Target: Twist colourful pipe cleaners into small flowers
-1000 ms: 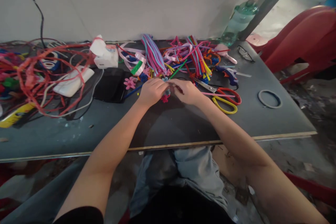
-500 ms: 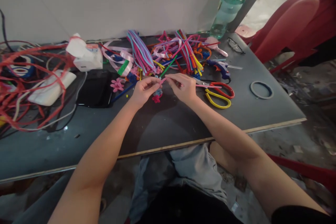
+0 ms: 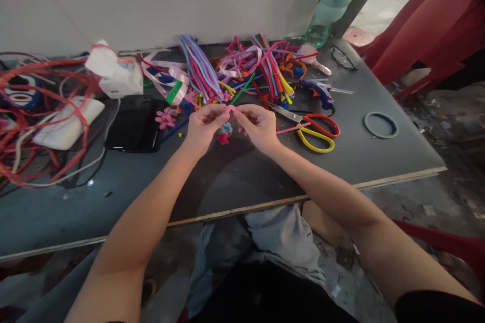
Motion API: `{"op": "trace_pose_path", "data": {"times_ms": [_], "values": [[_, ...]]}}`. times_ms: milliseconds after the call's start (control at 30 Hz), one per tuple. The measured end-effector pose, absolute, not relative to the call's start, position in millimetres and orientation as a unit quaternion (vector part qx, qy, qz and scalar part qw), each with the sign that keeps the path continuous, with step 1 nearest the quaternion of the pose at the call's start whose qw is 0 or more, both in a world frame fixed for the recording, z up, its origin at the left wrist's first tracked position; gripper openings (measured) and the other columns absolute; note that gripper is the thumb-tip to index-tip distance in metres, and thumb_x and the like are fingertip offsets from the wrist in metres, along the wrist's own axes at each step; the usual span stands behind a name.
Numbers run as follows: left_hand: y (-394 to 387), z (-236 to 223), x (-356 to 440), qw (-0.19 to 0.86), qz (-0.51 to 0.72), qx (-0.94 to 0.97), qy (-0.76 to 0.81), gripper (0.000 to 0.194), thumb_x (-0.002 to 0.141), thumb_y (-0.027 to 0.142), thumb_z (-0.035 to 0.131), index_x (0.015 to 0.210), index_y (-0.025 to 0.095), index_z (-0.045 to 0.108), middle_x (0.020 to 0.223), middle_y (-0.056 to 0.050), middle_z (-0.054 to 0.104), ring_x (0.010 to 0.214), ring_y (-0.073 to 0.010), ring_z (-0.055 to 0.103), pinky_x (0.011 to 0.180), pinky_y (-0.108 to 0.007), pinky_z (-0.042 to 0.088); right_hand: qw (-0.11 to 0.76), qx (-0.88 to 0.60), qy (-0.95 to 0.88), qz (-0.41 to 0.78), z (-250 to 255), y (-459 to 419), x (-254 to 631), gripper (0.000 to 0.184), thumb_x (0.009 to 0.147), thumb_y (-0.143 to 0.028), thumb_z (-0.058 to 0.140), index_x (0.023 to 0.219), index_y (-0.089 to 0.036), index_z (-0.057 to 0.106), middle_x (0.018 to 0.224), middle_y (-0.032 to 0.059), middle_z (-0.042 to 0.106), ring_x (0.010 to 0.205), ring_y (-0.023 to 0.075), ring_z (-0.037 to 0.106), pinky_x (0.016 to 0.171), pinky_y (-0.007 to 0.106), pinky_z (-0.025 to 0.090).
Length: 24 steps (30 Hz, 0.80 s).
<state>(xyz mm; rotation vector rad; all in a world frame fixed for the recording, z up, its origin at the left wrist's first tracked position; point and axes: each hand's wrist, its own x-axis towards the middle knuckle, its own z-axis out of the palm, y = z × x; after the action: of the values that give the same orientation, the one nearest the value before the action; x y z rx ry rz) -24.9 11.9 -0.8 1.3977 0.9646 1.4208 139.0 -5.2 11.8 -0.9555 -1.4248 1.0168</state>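
My left hand (image 3: 202, 126) and my right hand (image 3: 255, 126) meet above the dark table (image 3: 379, 161), both pinched on a thin pink pipe cleaner (image 3: 229, 109) that arches between the fingertips. Its long pink tail trails right towards the scissors. Just under the hands a small blue and red twisted flower piece (image 3: 225, 133) lies or hangs; I cannot tell which. A heap of coloured pipe cleaners (image 3: 242, 68) lies just beyond the hands.
Red and yellow scissors (image 3: 316, 133), a blue glue gun (image 3: 322, 92), a grey ring (image 3: 381, 124) and glasses (image 3: 343, 57) lie to the right. A black phone (image 3: 132, 128), a white box (image 3: 121, 78) and red cord tangle (image 3: 41, 111) sit left. A green bottle (image 3: 329, 7) stands behind.
Both hands have lifted off the table and drawn slightly nearer, bending the pink pipe cleaner into a small arch. The camera view shifted to the right.
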Motion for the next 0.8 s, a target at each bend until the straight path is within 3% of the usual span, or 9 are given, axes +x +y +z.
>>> {"op": "trace_pose_path", "data": {"times_ms": [100, 200, 300, 467, 633, 800], "values": [[14, -2, -28, 0.461, 0.574, 0.562, 0.377, 0.051, 0.066, 0.07, 0.085, 0.085, 0.025, 0.072, 0.084, -0.001, 0.075, 0.08, -0.0155, 0.073, 0.075, -0.031, 0.061, 0.554, -0.391, -0.596, 0.431, 11, -4, 140, 0.055, 0.083, -0.071, 0.067, 0.1, -0.019, 0.072, 0.083, 0.0038, 0.073, 0.07, 0.0131, 0.066, 0.064, 0.027, 0.057], [13, -1, -29, 0.493, 0.56, 0.569, 0.347, 0.055, 0.059, 0.072, 0.088, 0.08, 0.024, 0.069, 0.074, 0.001, 0.07, 0.071, -0.0138, 0.069, 0.068, -0.03, 0.059, 0.559, -0.397, -0.591, 0.425, 8, 0, 143, 0.057, 0.082, -0.071, 0.068, 0.106, -0.019, 0.071, 0.089, 0.0049, 0.073, 0.07, 0.0127, 0.065, 0.062, 0.027, 0.056], [12, 1, -28, 0.503, 0.558, 0.562, 0.346, 0.057, 0.054, 0.07, 0.091, 0.078, 0.023, 0.068, 0.069, 0.002, 0.067, 0.064, -0.0117, 0.065, 0.063, -0.027, 0.058, 0.559, -0.41, -0.585, 0.421, 7, 3, 145, 0.056, 0.083, -0.072, 0.067, 0.099, -0.018, 0.072, 0.087, 0.0048, 0.072, 0.065, 0.0109, 0.061, 0.059, 0.026, 0.053], [10, 5, -25, 0.453, 0.564, 0.573, 0.385, 0.055, 0.057, 0.064, 0.092, 0.078, 0.021, 0.066, 0.069, 0.002, 0.068, 0.063, -0.0119, 0.067, 0.062, -0.026, 0.057, 0.546, -0.401, -0.598, 0.429, 9, 0, 143, 0.045, 0.084, -0.061, 0.071, 0.092, -0.017, 0.073, 0.083, 0.0042, 0.074, 0.067, 0.0115, 0.063, 0.063, 0.026, 0.053], [8, 10, -25, 0.412, 0.549, 0.583, 0.435, 0.053, 0.058, 0.059, 0.094, 0.081, 0.02, 0.067, 0.076, -0.001, 0.076, 0.07, -0.0156, 0.073, 0.067, -0.026, 0.059, 0.514, -0.408, -0.635, 0.408, 9, -4, 142, 0.031, 0.087, -0.046, 0.068, 0.094, -0.017, 0.076, 0.087, 0.0046, 0.076, 0.068, 0.0115, 0.064, 0.066, 0.027, 0.052], [8, 12, -26, 0.384, 0.539, 0.598, 0.452, 0.053, 0.061, 0.062, 0.091, 0.084, 0.018, 0.071, 0.081, -0.006, 0.078, 0.08, -0.0192, 0.076, 0.074, -0.028, 0.06, 0.502, -0.401, -0.644, 0.415, 5, -1, 142, 0.032, 0.088, -0.046, 0.066, 0.096, -0.017, 0.076, 0.084, 0.0045, 0.075, 0.071, 0.0125, 0.065, 0.067, 0.027, 0.053]]}}
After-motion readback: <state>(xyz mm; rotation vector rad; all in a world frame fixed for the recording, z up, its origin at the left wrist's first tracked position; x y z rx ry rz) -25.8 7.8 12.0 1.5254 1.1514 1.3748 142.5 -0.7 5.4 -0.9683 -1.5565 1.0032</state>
